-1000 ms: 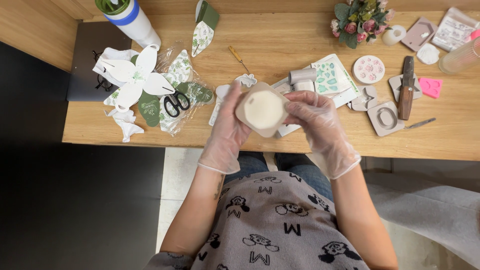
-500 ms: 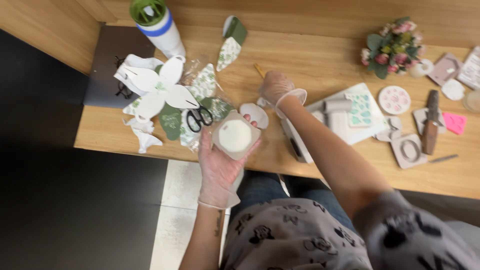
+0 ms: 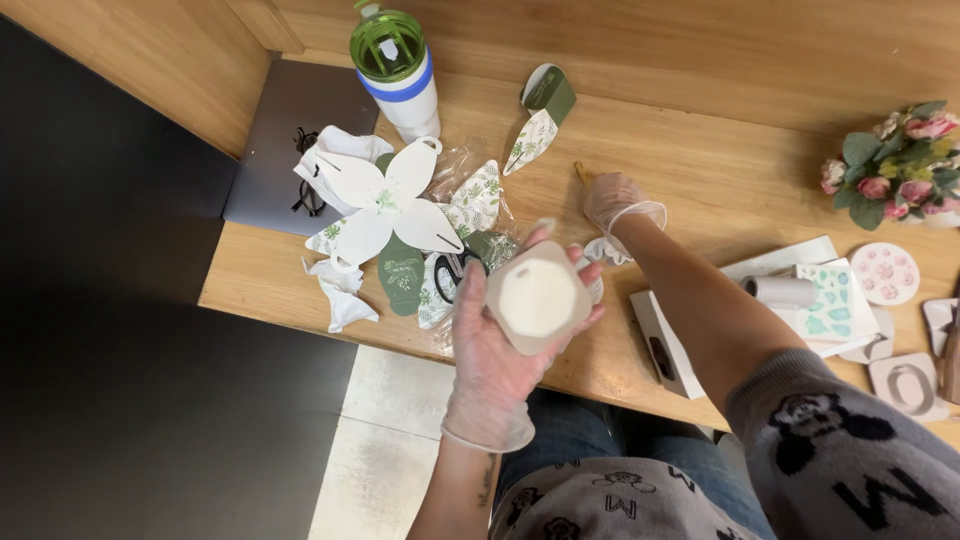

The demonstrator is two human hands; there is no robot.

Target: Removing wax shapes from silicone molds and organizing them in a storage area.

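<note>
Head view: left hand point(image 3: 495, 350) fingers cup a white candle point(image 3: 538, 297); right hand point(image 3: 618, 205) reaches forward, fingers curled.

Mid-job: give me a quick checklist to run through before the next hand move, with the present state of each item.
1. Left hand grips the white-filled hexagonal mould: ok.
2. Mould face up, level: ok.
3. Right hand on the thin stick on the table: cannot tell, fingers hide it.
4. Scissors away from both hands: ok.
5. Both gloves on: ok.
</note>
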